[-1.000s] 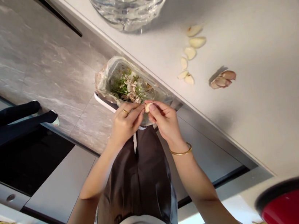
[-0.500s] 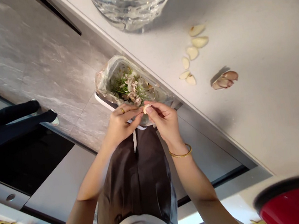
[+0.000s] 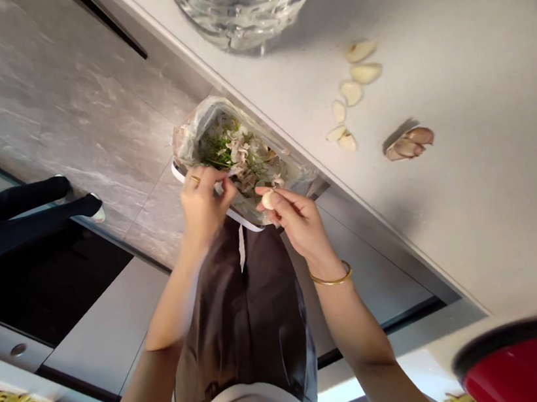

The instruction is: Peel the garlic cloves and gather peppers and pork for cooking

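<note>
A pale, peeled-looking garlic clove (image 3: 268, 199) is pinched between the thumb and fingers of my right hand (image 3: 301, 220), over the near end of the waste bin. To the left, my left hand (image 3: 204, 199) hovers at the bin's rim, thumb and fingers drawn together on what looks like a thin scrap of garlic skin (image 3: 232, 172). Beneath both hands, the lined bin (image 3: 187, 147) holds green trimmings and papery garlic skins (image 3: 240, 145). On the counter lie several peeled garlic cloves (image 3: 352, 92) and, to their right, a small cluster of unpeeled garlic (image 3: 410, 143).
A clear glass vessel (image 3: 250, 5) stands on the pale counter (image 3: 487, 212), whose edge runs diagonally beside the bin. A red object with a black rim (image 3: 536, 357) is at the lower right. Another person's legs (image 3: 16, 204) show at the left, on the floor.
My hands have parted: the left has moved left and slightly up, away from the clove. The garlic clove stays in my right hand and shows more of its pale surface.
</note>
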The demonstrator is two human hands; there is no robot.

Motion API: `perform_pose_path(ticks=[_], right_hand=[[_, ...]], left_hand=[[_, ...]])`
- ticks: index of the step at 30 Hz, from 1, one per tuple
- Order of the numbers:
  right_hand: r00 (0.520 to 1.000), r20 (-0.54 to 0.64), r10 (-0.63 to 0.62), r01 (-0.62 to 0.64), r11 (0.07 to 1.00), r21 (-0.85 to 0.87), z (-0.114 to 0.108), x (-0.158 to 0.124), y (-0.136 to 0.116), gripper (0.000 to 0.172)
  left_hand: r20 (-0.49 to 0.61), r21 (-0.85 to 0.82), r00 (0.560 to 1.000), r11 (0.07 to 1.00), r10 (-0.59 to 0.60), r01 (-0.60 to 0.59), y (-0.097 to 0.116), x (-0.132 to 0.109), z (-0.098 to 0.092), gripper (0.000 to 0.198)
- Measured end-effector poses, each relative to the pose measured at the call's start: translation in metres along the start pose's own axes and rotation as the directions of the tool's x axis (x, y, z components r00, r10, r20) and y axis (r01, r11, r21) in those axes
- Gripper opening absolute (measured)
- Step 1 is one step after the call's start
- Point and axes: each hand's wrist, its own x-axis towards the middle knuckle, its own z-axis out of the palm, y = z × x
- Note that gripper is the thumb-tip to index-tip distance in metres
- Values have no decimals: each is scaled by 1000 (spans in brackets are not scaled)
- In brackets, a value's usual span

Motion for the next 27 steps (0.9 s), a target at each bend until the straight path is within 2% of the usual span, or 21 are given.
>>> perform_pose_path(ticks=[4,7,12,17,19,22,23,24,25,27], right_hand=[[1000,-19,13,-14,999,-45,-6,2,4,32],[998,-37,-41,37,994,-100,-4,4,8,32],[989,-108,-104,95,992,-82,0,5,10,22],[985,-150,-89,100,993,62,6,2,10,22],[985,-148,-89,101,992,71,8,1,12,22],[988,-123,-98,111,989,98,10,1,14,25],[990,-108,-93,106,987,119,11,2,14,26],[993,-89,-81,93,985,148,11,3,14,27],[996,-66,-62,73,981,179,11,3,13,28],[999,-28,-19,25,969,246,11,4,12,31]], left_hand=[[179,1,982,998,-56,57,-6,4,0,19],[271,-193,960,974,-67,122,5,-4,4,21],[309,-499,934,804,-182,322,22,-20,12,22],[247,-623,925,684,-289,380,28,-27,16,22],[267,-679,903,600,-337,424,30,-28,17,23],[365,-736,843,431,-395,521,32,-29,19,30],[368,-738,836,419,-408,529,32,-30,19,31],[340,-731,844,448,-416,515,32,-30,20,30],[282,-711,868,518,-409,475,31,-31,20,28],[127,-624,941,712,-313,321,30,-33,20,20]])
